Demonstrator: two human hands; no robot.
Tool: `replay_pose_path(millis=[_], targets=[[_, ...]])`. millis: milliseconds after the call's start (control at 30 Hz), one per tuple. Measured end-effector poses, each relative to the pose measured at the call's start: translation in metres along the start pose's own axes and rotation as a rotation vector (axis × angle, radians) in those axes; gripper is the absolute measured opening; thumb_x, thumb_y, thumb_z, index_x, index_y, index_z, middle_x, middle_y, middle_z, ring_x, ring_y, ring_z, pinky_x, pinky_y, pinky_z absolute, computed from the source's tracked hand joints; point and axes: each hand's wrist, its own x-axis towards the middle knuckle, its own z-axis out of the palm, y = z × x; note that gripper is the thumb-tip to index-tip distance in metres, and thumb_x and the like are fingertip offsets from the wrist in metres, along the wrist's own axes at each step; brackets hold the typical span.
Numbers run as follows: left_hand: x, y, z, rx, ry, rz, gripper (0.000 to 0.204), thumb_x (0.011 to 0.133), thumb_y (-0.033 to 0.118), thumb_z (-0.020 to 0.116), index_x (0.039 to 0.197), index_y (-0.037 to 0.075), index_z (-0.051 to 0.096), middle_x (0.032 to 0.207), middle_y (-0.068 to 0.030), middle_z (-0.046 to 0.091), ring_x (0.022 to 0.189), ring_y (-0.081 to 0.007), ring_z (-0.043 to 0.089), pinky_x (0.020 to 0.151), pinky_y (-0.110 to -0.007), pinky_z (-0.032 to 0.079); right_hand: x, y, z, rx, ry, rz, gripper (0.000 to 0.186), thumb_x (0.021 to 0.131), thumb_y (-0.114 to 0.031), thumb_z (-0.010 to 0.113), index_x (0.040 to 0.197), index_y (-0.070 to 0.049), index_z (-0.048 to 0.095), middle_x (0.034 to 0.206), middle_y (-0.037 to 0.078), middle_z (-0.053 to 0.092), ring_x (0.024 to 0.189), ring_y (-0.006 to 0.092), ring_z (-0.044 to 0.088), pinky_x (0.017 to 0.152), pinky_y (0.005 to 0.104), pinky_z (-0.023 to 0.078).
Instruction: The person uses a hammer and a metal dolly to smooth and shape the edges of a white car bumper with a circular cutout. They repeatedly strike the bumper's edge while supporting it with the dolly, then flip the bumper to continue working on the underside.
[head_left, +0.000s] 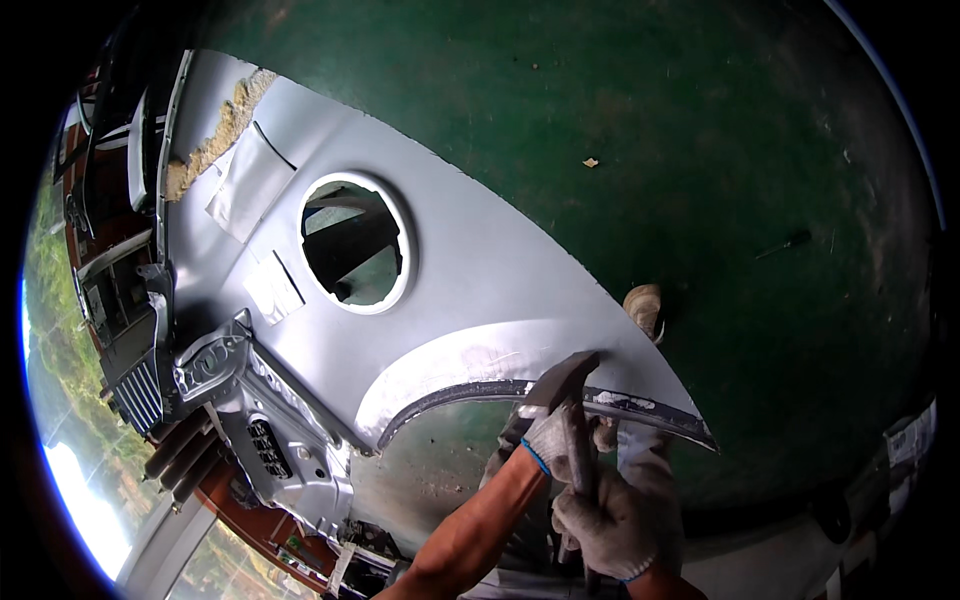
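Note:
A large silver car body panel (480, 270) stretches before me, with a round opening ringed in white and a curved wheel arch. Both my hands wear pale knitted gloves with blue cuffs. In my right hand (612, 525) is the handle of a hammer (565, 382); its dark head lies over the dark, scraped lip of the arch (470, 390). My left hand (550, 440) is closed right below the hammer head, close to that lip. The hammer handle partly covers its fingers, so I cannot make out what they grip.
Green floor (530, 90) surrounds the panel. A brown shoe (643, 305) shows past its right edge; a screwdriver (785, 245) and a small pale scrap (591, 162) lie farther off. Metal inner structure (265, 415) stands at lower left. Yellowish foam (225, 125) lines the upper left edge.

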Motion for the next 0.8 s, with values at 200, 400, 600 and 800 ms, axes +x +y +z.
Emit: replay_pose_path(millis=[200,400,600,800], targets=[[0.010,-0.002,0.002,0.042,-0.010,0.009,0.018,0.096,0.015,0.061,0.102,-0.002,0.063,0.089,-0.0124,0.064,0.080,-0.0211,0.067,0.073,-0.034,0.056,-0.020,-0.015,0.008,-0.275,-0.110,-0.194,0.027,0.099,-0.008,0.063,0.124,0.001,0.057,0.078,-0.001,0.060,0.061,0.0067,0.055,0.059,0.0246,0.048],[0.024,-0.007,0.007,0.108,-0.024,0.010,0.018,0.095,0.015,0.063,0.097,-0.003,0.064,0.084,-0.0125,0.065,0.076,-0.0210,0.068,0.070,-0.034,0.057,-0.007,-0.003,0.003,0.068,0.024,-0.015,0.031,0.100,-0.008,0.062,0.129,-0.002,0.053,0.075,0.003,0.058,0.058,0.0096,0.055,0.053,0.0251,0.046],[0.007,0.020,0.014,-0.153,-0.162,0.354,0.017,0.092,0.012,0.064,0.081,0.000,0.060,0.068,-0.0085,0.059,0.059,-0.0182,0.063,0.056,-0.033,0.053,-0.030,-0.024,-0.013,0.364,-0.128,-0.215,0.066,0.091,-0.001,0.068,0.149,0.010,0.038,0.069,0.007,0.059,0.053,0.0182,0.059,0.048,0.0327,0.048],[-0.012,0.033,0.024,-0.604,-0.263,0.131,0.014,0.093,0.011,0.069,0.086,0.002,0.061,0.068,-0.0040,0.058,0.049,-0.0146,0.058,0.046,-0.028,0.049,-0.053,-0.059,-0.029,-0.216,0.564,-0.427,0.071,0.088,-0.014,0.063,0.150,0.010,0.039,0.075,0.003,0.056,0.058,0.0129,0.055,0.049,0.0264,0.047]])
